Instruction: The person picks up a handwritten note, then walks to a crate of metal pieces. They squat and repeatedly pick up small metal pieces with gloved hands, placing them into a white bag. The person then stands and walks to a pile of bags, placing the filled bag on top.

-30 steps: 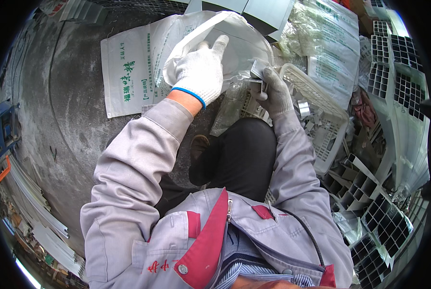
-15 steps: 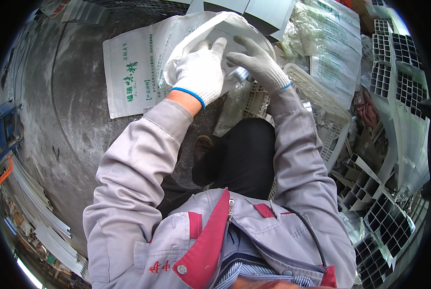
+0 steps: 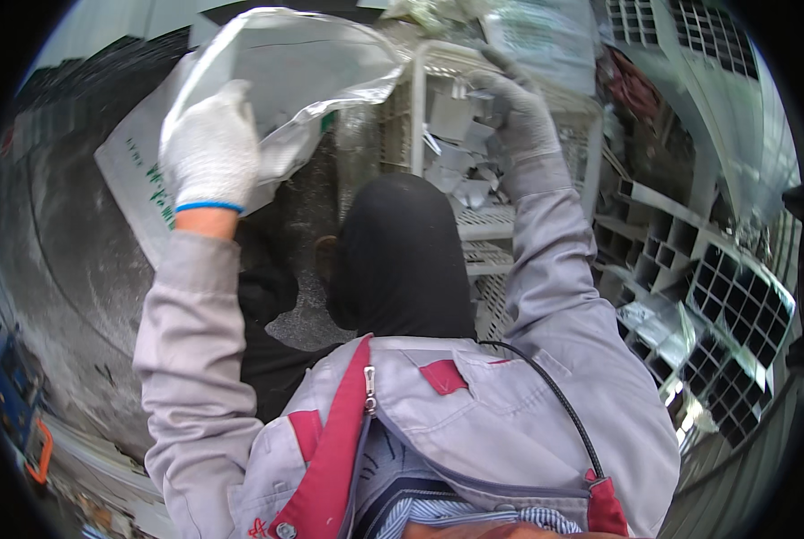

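Note:
My left hand [image 3: 211, 148], in a white knit glove with a blue cuff edge, is closed on the near-left rim of a white woven sack [image 3: 164, 184] with green print. The sack's mouth stands wide and shows its pale inside. At the right, my gloved right hand [image 3: 520, 117] is over a white plastic basket [image 3: 417, 117], its fingers stretched toward the far side and apart, slightly blurred. Nothing shows between them. Small silver-white metal pieces [image 3: 456, 157] lie heaped in the basket, beside that hand.
More white slotted crates [image 3: 490, 256] stand below the basket, next to my dark-trousered knee [image 3: 402, 242]. Bundled square metal tubes [image 3: 734, 332] fill the right side. Long pale profiles and a blue tool with an orange handle [image 3: 40, 454] are at the lower left.
My right hand has moved from the sack's mouth rightward to the basket, and the silver piece near it is no longer seen there. My left hand has shifted left with the sack's rim.

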Demonstrator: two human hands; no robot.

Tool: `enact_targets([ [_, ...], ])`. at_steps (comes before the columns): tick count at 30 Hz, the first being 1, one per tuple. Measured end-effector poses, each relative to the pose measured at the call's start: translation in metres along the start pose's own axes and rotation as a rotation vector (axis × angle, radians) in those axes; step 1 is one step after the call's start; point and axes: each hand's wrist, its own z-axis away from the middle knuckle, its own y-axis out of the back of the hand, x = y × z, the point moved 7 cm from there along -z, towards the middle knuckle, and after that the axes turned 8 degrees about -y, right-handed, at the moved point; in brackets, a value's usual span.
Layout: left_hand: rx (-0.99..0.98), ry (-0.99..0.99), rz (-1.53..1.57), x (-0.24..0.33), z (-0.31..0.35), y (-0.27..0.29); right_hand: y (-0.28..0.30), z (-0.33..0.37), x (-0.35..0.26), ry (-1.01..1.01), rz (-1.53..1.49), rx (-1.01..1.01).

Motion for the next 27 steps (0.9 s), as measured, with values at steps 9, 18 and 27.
enact_targets([
  [9,-0.027,-0.137,0.124,0.029,0.006,0.001,0.281,0.036,0.116,-0.315,0.51,0.684],
  [18,0.008,-0.158,0.193,0.028,0.014,-0.006,0.273,-0.009,0.238,-0.582,1.482,0.538],
  [27,-0.057,-0.134,0.225,0.042,0.012,-0.005,0.286,-0.006,0.233,-0.421,1.007,0.709],
])
